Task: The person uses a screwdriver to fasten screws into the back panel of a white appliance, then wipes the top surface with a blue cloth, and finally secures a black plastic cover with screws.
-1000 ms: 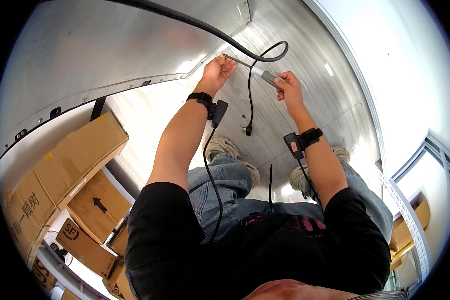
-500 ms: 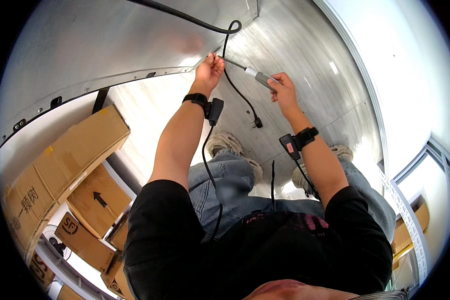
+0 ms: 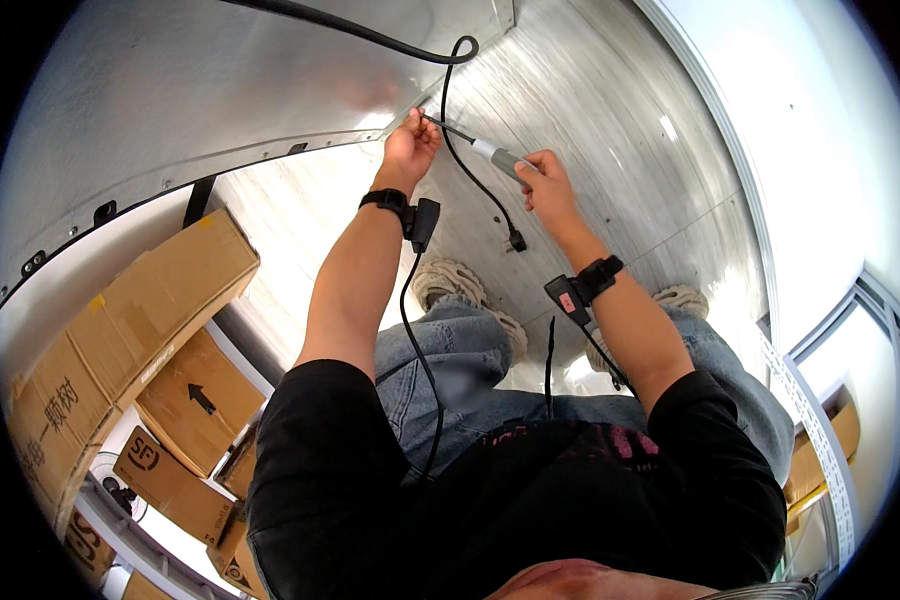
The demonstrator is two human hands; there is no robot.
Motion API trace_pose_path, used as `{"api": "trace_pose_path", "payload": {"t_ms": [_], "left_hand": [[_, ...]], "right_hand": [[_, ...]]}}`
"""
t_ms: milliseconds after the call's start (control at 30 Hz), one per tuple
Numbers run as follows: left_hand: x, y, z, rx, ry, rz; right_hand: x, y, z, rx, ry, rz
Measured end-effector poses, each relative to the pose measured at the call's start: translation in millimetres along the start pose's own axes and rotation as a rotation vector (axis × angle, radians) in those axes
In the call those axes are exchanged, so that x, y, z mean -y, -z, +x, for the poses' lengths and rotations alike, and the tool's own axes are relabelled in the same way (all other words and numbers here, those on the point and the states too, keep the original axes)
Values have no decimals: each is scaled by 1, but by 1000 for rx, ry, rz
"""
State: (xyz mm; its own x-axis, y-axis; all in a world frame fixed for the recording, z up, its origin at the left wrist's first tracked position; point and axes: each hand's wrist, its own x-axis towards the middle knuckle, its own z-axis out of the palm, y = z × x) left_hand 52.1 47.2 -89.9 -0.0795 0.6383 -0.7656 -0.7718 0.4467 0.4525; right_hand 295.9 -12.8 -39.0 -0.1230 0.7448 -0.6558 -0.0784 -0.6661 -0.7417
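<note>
In my right hand (image 3: pixel 548 190) is a screwdriver (image 3: pixel 500 158), its grey and white handle gripped by closed fingers. The thin dark shaft runs up and left to the fingertips of my left hand (image 3: pixel 413 143). Those fingers are pinched around the tip, close to the lower corner of a large metal panel (image 3: pixel 270 80). Whether a screw lies between them is too small to make out. A black power cord (image 3: pixel 470 172) loops down behind the shaft, and its plug (image 3: pixel 516 240) rests on the floor between my arms.
Cardboard boxes (image 3: pixel 160 300) are stacked at the left. A white wall (image 3: pixel 810 130) curves along the right, with a perforated metal upright (image 3: pixel 805 425) below it. The floor (image 3: pixel 610 130) is pale wood-look. Black straps with small cabled devices (image 3: pixel 425 225) sit on both wrists.
My right hand and the screwdriver have shifted slightly left. My left hand has also moved a little left and down, its fingers still at the tip.
</note>
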Motion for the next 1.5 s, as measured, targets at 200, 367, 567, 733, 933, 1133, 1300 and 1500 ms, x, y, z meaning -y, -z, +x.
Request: {"api": "trace_pose_path", "payload": {"t_ms": [200,367,567,733,933,1133,1300,1500], "left_hand": [[-1,9,3,-114,14,15],[-2,27,8,-142,-11,8],[-2,39,9,-217,-7,40],[-8,40,5,-187,16,59],[-10,43,1,-241,5,98],[-8,39,-2,-222,-4,116],[-9,36,-2,-233,-12,154],[-8,32,6,-253,19,355]], "right_hand": [[-11,-17,-4,8,-20,-55],[-18,-35,-15,76,-89,7],[-35,-44,-20,121,-97,33],[-42,-48,-18,93,-72,-74],[-60,-56,-24,42,196,-365],[-73,-60,-23,23,157,-320],[-70,-63,-18,126,-106,-7],[-99,-58,-8,145,-154,34]]}}
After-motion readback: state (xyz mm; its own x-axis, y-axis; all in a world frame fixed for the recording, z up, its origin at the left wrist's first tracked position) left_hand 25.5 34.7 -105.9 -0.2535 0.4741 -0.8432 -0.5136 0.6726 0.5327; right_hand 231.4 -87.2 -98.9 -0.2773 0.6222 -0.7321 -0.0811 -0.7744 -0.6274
